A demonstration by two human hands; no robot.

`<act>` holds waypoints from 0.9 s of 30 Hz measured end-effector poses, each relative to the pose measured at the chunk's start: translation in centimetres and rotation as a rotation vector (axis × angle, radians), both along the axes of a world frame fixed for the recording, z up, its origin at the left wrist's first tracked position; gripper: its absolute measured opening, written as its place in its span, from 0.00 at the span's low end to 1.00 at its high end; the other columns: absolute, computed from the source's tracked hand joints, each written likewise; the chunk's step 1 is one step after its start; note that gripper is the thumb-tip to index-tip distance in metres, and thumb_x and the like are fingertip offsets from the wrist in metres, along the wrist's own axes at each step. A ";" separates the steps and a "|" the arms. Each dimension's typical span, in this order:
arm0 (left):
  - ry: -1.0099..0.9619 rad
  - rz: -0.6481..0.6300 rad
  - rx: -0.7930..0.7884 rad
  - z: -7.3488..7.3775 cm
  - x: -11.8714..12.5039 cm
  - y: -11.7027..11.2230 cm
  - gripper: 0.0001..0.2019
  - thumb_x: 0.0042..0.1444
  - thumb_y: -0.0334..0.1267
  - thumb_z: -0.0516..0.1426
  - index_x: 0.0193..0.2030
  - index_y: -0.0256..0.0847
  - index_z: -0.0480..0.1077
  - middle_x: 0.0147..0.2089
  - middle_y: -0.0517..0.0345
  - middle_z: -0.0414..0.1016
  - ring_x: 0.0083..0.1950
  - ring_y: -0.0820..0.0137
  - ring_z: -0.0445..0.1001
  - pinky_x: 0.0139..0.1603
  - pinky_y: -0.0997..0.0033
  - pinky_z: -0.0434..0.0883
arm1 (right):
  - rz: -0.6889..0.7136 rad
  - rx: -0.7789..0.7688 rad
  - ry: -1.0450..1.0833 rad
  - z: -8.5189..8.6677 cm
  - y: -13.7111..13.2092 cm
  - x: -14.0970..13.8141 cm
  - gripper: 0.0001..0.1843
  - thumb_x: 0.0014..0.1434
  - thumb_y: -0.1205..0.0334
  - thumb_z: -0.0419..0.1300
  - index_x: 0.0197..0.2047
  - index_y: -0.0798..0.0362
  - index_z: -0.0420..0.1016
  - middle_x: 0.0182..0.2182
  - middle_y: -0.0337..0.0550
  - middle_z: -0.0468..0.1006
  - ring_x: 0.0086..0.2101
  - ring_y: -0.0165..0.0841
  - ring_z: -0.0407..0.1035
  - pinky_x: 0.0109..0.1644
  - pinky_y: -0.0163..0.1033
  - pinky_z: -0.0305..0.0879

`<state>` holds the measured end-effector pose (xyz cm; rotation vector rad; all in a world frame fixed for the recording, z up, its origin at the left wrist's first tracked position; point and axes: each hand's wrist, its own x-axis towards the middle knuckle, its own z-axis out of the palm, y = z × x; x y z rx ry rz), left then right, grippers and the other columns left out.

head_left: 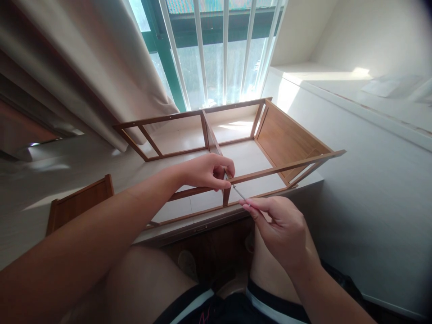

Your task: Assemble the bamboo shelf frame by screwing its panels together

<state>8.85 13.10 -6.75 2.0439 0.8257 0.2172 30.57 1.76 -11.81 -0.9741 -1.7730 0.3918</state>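
Observation:
A brown wooden shelf frame (286, 167) lies on its side on the white ledge, with a dividing panel (211, 135) across its middle. My left hand (211, 171) pinches the near rail where the divider meets it, thumb and fingertips closed around the joint. In my right hand (276, 220), thumb and fingers close on a thin metal rod-shaped tool (240, 192), perhaps a hex key. Its far tip touches or nearly touches the rail beside my left fingertips. Whatever sits at the tip is too small to make out.
A separate wooden panel (83, 202) lies at the left on the ledge (236, 157). Beige curtains (91, 49) hang on the left. Behind the frame is a window with white bars (225, 54). A white wall (354, 157) stands close on the right.

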 end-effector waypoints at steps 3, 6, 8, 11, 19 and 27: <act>-0.011 -0.006 -0.013 -0.2 0.0 0.1 0.12 0.54 0.42 0.60 0.42 0.38 0.69 0.24 0.61 0.73 0.25 0.76 0.70 0.23 0.79 0.61 | -0.005 0.027 0.005 -0.1 0.1 -0.1 0.12 0.56 0.75 0.64 0.40 0.50 0.80 0.34 0.41 0.84 0.33 0.32 0.78 0.42 0.35 0.75; -0.011 -0.008 -0.020 -0.3 0.0 0.1 0.12 0.55 0.42 0.60 0.42 0.38 0.69 0.24 0.61 0.73 0.26 0.75 0.70 0.24 0.79 0.62 | -0.019 0.044 0.012 -0.1 0.0 -0.1 0.12 0.56 0.75 0.64 0.40 0.51 0.80 0.34 0.41 0.84 0.33 0.32 0.78 0.42 0.34 0.75; -0.006 -0.006 -0.021 -0.3 0.0 0.1 0.12 0.55 0.43 0.60 0.42 0.39 0.68 0.24 0.61 0.73 0.26 0.75 0.70 0.25 0.79 0.62 | -0.022 0.048 0.011 0.0 0.0 -0.1 0.12 0.56 0.75 0.64 0.40 0.51 0.80 0.33 0.41 0.83 0.33 0.32 0.78 0.42 0.34 0.75; -0.001 -0.004 -0.021 -0.2 0.0 0.1 0.12 0.55 0.43 0.60 0.42 0.39 0.68 0.24 0.61 0.73 0.26 0.75 0.70 0.25 0.79 0.62 | -0.017 0.028 0.030 -0.2 -0.2 -0.3 0.12 0.56 0.75 0.64 0.41 0.50 0.81 0.34 0.41 0.84 0.33 0.32 0.78 0.43 0.35 0.75; 0.016 0.003 0.066 0.0 0.2 -0.1 0.10 0.54 0.41 0.60 0.40 0.39 0.69 0.22 0.65 0.69 0.23 0.78 0.65 0.24 0.79 0.61 | -0.053 -0.336 0.480 -2.0 -1.5 -2.6 0.04 0.56 0.68 0.66 0.36 0.51 0.80 0.35 0.43 0.84 0.37 0.37 0.80 0.44 0.42 0.78; 0.023 -0.001 0.104 0.1 0.2 -0.1 0.10 0.54 0.42 0.60 0.39 0.40 0.69 0.22 0.65 0.68 0.24 0.77 0.66 0.24 0.79 0.60 | -0.005 -0.661 0.900 -1.4 -1.8 -3.8 0.08 0.52 0.63 0.70 0.33 0.55 0.75 0.30 0.44 0.84 0.34 0.40 0.80 0.44 0.49 0.78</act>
